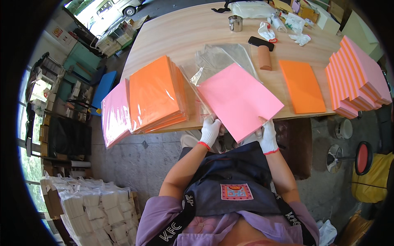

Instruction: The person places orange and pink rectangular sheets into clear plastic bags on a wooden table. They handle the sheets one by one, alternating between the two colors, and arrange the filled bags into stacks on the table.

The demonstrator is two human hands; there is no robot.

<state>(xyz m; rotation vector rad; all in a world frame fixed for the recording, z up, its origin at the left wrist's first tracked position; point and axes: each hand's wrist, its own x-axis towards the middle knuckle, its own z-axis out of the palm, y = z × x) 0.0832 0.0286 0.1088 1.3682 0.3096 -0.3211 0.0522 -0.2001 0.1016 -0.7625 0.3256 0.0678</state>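
Note:
A pink stack of paper [241, 100] lies tilted over the table's near edge, its lowest corner between my two hands. My right hand [267, 135], in a white glove with a red cuff, is closed on its right corner, thumb on top. My gloved left hand [210, 130] is closed by the paper's lower left edge, where a strip of clear plastic bag [202, 107] reaches its fingers. The fingertips are partly hidden. More clear plastic bags [223, 55] lie flat behind the paper. To the left are bagged orange paper packs [152, 92] and bagged pink packs [116, 112].
To the right lie an orange paper stack [302, 87] and a tall pile of alternating pink and orange paper [355, 80]. A brown curved block [264, 58], black phone [261, 43], metal cup [235, 23] and loose glove [301, 39] sit farther back. A stool [361, 158] stands right.

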